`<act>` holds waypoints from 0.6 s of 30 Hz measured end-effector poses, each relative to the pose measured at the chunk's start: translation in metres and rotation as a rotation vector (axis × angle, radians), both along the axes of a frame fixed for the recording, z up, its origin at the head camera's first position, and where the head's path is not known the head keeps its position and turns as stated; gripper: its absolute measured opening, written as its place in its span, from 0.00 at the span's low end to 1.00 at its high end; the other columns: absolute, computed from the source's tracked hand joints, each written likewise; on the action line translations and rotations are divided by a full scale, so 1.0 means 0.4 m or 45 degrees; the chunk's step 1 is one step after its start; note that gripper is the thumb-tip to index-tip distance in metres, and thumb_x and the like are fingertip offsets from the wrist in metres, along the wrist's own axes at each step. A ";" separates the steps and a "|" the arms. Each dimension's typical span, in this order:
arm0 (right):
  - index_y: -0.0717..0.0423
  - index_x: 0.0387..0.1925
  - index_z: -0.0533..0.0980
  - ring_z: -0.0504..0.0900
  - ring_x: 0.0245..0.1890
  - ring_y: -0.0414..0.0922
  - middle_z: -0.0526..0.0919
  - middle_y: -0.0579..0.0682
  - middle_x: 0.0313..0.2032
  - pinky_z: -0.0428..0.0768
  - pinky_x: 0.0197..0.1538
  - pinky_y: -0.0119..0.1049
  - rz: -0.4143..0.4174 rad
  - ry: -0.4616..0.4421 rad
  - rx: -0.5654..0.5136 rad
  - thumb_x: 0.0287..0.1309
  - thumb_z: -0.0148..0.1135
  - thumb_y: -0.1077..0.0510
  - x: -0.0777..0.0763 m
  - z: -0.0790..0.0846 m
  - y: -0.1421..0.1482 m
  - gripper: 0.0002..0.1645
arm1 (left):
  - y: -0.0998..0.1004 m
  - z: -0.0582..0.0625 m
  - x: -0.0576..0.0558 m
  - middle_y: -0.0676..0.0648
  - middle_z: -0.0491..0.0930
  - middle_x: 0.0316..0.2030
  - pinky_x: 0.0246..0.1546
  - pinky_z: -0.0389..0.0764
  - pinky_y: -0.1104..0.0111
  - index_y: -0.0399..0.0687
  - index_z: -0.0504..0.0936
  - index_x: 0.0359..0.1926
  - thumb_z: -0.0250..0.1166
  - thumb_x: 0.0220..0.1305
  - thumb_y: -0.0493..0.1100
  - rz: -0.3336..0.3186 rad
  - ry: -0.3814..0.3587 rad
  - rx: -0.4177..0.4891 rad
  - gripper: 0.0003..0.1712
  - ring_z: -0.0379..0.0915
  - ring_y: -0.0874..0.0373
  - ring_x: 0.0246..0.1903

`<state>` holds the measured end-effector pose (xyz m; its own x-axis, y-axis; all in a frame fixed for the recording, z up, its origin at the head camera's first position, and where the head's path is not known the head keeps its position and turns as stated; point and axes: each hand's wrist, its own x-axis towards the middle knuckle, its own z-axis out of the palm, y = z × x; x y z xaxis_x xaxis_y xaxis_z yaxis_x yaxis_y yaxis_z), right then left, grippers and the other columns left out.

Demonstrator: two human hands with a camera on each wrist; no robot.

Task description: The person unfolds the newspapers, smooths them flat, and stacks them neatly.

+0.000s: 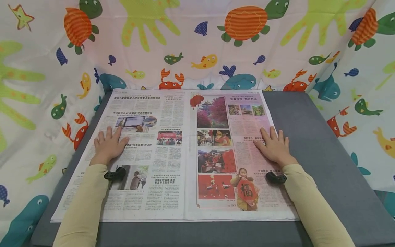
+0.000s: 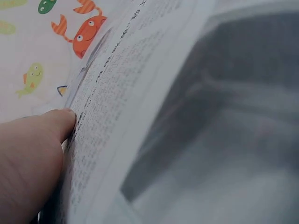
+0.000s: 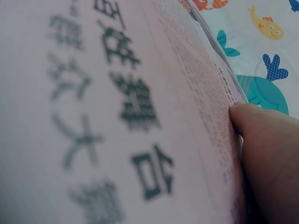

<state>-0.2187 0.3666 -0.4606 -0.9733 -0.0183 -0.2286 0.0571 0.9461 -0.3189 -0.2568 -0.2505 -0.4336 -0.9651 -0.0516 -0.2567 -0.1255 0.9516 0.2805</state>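
Note:
A newspaper (image 1: 172, 116) lies spread open on a grey table, its centre fold running away from me. My left hand (image 1: 108, 145) rests on the left page with fingers spread, beside a photo of a screen. On the right page, close to its outer edge, my right hand (image 1: 275, 145) lies with fingers spread as well. The left wrist view catches the left thumb (image 2: 60, 123) against the printed sheet. Likewise, the right thumb (image 3: 247, 116) touches the paper in the right wrist view, near large dark characters.
The grey table (image 1: 327, 161) shows to the right of the newspaper and along the front edge. A white curtain (image 1: 185, 31) printed with sea animals hangs behind and at both sides. Each wrist carries a small black camera, such as the left one (image 1: 115, 174).

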 end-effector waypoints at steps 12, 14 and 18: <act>0.52 0.82 0.40 0.25 0.77 0.77 0.30 0.71 0.79 0.28 0.71 0.78 0.011 -0.007 -0.001 0.71 0.36 0.25 -0.003 0.004 0.000 0.54 | -0.002 0.001 -0.006 0.26 0.27 0.78 0.71 0.25 0.28 0.41 0.41 0.81 0.43 0.77 0.65 0.007 0.007 0.001 0.47 0.15 0.21 0.75; 0.52 0.82 0.40 0.25 0.77 0.77 0.30 0.71 0.79 0.28 0.70 0.78 0.012 -0.011 0.002 0.71 0.36 0.25 -0.002 0.002 0.000 0.54 | -0.003 0.001 -0.005 0.26 0.27 0.78 0.71 0.25 0.28 0.41 0.41 0.81 0.43 0.77 0.64 0.008 0.004 0.002 0.47 0.15 0.21 0.75; 0.52 0.82 0.39 0.25 0.76 0.78 0.29 0.71 0.79 0.29 0.70 0.78 0.022 -0.042 -0.012 0.71 0.36 0.24 -0.006 0.008 0.003 0.54 | -0.005 0.004 -0.006 0.24 0.29 0.78 0.71 0.28 0.27 0.40 0.42 0.81 0.43 0.77 0.64 -0.007 0.019 0.001 0.46 0.18 0.19 0.75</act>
<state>-0.2209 0.3680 -0.4574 -0.9648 -0.0371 -0.2603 0.0516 0.9440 -0.3258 -0.2594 -0.2525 -0.4318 -0.9691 -0.0458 -0.2423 -0.1159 0.9520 0.2834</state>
